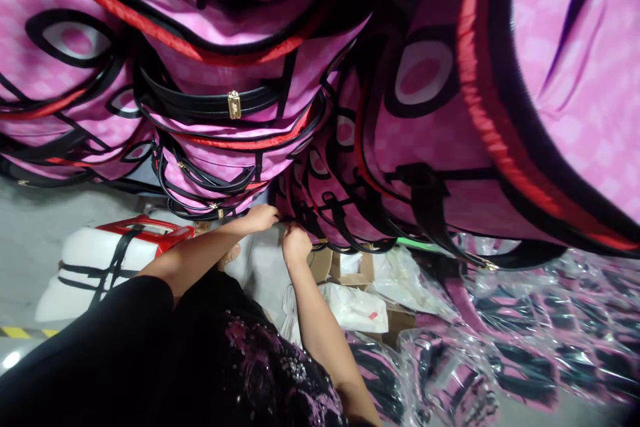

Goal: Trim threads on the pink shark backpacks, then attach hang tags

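Note:
My left hand [262,217] is low, beside the bottom of a stack of pink checked bags [220,155] with black handles, red trim and gold tags. Close to its right, my right hand [297,244] is at the lower edge of a row of similar bags [320,163]. The fingers of each hand are closed. A small dark bit shows between the two hands, but what they pinch is hidden or too small to name. A larger pink bag [420,120] with an oval patch hangs over on the right.
White padded seat [80,267] with black straps and a red frame stands on the floor at left. Open cardboard boxes [357,270] and a white plastic bag [355,307] lie below the right row. Plastic-wrapped pink and black bags [520,367] cover the lower right.

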`<action>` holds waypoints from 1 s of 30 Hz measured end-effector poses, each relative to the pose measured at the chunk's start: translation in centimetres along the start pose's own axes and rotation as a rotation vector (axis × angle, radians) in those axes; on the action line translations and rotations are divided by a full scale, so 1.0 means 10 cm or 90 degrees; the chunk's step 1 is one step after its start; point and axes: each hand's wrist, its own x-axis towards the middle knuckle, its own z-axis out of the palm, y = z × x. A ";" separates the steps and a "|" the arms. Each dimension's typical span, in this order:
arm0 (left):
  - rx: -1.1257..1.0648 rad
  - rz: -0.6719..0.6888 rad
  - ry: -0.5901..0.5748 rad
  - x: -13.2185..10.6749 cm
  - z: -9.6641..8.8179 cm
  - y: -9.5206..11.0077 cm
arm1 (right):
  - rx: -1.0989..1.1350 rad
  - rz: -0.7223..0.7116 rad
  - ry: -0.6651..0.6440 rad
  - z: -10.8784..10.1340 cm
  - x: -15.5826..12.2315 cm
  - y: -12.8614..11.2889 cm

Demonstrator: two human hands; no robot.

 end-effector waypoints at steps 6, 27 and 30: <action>-0.016 0.024 -0.034 -0.19 -0.12 -0.08 | -0.012 0.035 0.034 -0.08 -0.21 0.12; -0.548 0.074 0.023 -0.32 0.35 -0.32 | 0.274 -0.308 0.103 0.10 0.17 0.28; -0.468 0.023 0.122 -0.32 0.36 -0.30 | 0.226 -0.318 0.076 0.10 0.23 0.32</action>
